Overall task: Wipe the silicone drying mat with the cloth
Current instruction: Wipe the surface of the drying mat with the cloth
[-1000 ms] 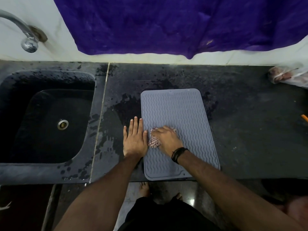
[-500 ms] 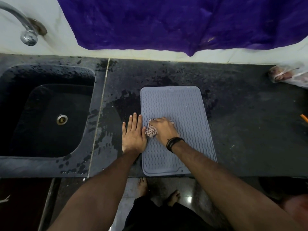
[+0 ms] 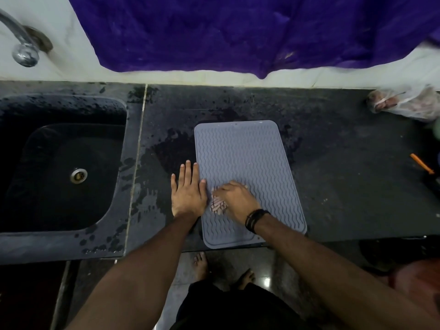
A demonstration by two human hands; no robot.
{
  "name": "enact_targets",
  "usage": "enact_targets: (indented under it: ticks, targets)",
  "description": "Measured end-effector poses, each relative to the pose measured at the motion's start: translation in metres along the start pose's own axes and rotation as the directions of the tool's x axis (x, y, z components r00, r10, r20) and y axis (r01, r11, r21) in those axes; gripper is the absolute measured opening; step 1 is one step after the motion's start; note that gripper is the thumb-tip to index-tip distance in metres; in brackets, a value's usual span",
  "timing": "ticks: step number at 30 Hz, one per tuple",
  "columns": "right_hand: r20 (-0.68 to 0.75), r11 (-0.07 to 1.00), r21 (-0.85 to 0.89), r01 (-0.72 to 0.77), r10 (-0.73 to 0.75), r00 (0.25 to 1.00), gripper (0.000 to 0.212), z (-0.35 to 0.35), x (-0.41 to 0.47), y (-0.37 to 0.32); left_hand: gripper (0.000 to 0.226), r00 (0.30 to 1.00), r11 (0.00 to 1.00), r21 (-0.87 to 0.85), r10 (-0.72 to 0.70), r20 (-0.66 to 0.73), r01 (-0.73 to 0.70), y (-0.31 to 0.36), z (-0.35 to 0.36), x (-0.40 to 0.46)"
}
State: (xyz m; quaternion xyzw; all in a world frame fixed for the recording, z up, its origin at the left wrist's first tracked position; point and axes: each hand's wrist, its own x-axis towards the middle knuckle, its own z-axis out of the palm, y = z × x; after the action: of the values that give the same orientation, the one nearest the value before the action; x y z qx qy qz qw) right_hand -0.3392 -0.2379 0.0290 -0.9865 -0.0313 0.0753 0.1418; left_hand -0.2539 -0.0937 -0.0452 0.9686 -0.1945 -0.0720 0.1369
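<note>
Mat (image 3: 247,163): grey, right of sink (image 3: 64,172). Right hand (image 3: 234,198) clutches cloth (image 3: 217,206) on its near left part, mid-wipe; left hand (image 3: 188,189), fingers straight, pins its edge. Far half likely next.

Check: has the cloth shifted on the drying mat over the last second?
Yes. The cloth under the right hand moved toward the silicone drying mat's near edge.

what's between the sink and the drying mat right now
In the head view, wet black counter and the flat left hand lie between the sink and the drying mat.
</note>
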Motion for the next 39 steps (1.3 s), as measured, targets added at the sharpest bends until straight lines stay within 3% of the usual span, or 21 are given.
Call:
enact_targets:
  ticks: [3, 7, 19, 26, 39]
  targets:
    - [-0.077, 0.999, 0.007, -0.054, 0.054, 0.996, 0.049, -0.008, 0.017, -0.001, 0.062, 1.000, 1.000, -0.003, 0.011, 0.001, -0.011, -0.001, 0.000, 0.000]
    - [0.000, 0.997, 0.013, -0.081, 0.081, 0.997, 0.046, -0.004, 0.015, -0.011, 0.062, 1.000, 1.000, 0.001, 0.016, 0.005, -0.016, -0.002, 0.001, 0.000]
    - [0.055, 0.999, -0.002, -0.052, 0.052, 0.997, 0.055, 0.013, -0.033, -0.019, 0.061, 0.999, 0.999, -0.042, 0.004, 0.035, -0.003, 0.001, -0.003, -0.009]
    - [-0.043, 0.996, 0.063, -0.069, 0.072, 0.997, 0.047, 0.001, -0.019, -0.015, 0.060, 0.999, 1.000, 0.011, -0.025, 0.022, 0.025, 0.009, 0.005, -0.066]
    - [0.038, 0.994, -0.034, 0.108, -0.107, 0.994, 0.052, 0.016, -0.082, -0.016, 0.059, 0.999, 0.999, 0.011, -0.043, 0.004, 0.043, 0.008, 0.008, -0.078]
